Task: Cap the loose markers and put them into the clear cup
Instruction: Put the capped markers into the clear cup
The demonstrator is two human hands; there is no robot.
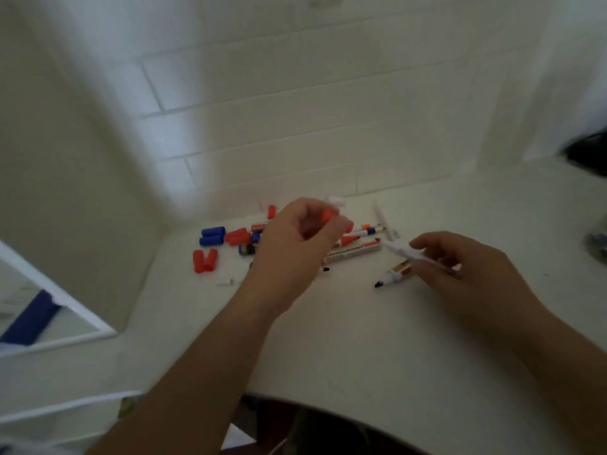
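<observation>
No cup or other container can be made out anywhere in the blurred frame; everything lies loose on the white desk (361, 339).

At centre frame the left hand (295, 244) has its grip curled, pinching a red cap (326, 215) between fingertips and thumb, raised above the pile. Right of centre, the right hand (466, 267) closes its grip round the barrel of an uncapped black-tipped marker (399, 269), whose tip points to the lower left just above the desk, with a second white marker (402, 251) seemingly held alongside it.

Left of centre lie two blue caps (213, 235), side by side, and two red caps (205, 260) below them. Another red cluster (238, 236) sits just right of the blue ones; its count is unclear. Several markers (356, 249) lie piled behind the left hand, partly hidden, too smeared to count.
</observation>
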